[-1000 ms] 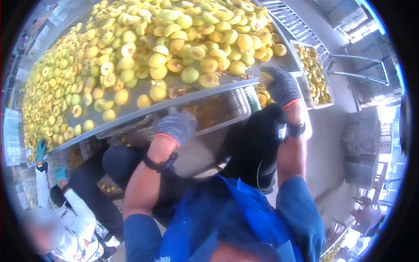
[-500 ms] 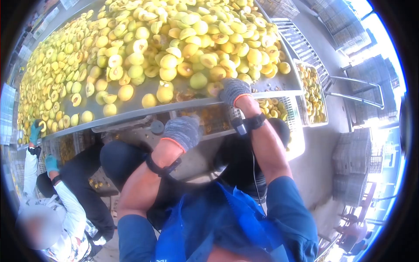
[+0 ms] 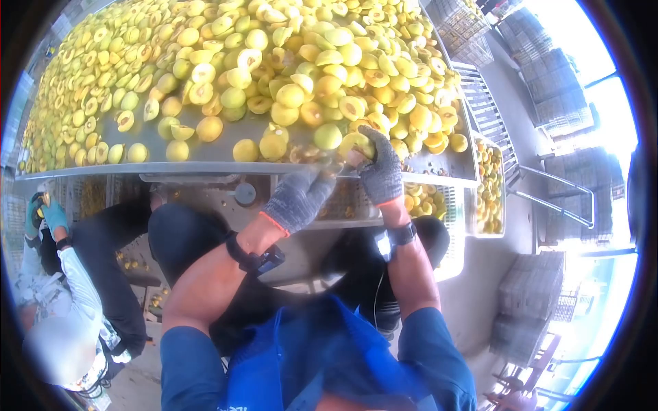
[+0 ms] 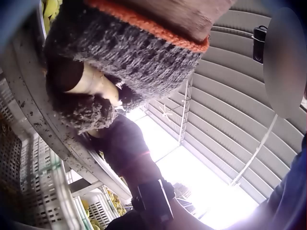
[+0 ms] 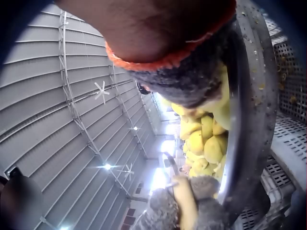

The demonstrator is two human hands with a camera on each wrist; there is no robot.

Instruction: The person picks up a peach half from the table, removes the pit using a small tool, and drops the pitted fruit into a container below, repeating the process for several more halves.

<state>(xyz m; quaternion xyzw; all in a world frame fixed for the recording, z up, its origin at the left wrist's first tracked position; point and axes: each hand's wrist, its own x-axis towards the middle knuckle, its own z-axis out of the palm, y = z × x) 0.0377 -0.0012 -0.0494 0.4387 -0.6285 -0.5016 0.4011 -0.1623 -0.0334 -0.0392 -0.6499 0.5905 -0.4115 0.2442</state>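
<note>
1. A yellow-green fruit (image 3: 356,145) sat in the right hand (image 3: 382,171), gripped between thumb and fingers, at the near edge of the surface (image 3: 212,167).
2. The left hand (image 3: 297,201) was just beside it, fingers curled round a pale handle (image 5: 186,203).
3. Beyond both hands, more fruits (image 3: 343,65) lay heaped.
4. Below the edge stood a fruit-filled crate (image 3: 452,212).

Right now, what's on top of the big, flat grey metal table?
A heap of round yellow-green fruit, many cut open, lies on the grey metal table. The heap hides its lower layers and the tabletop beneath.
</note>
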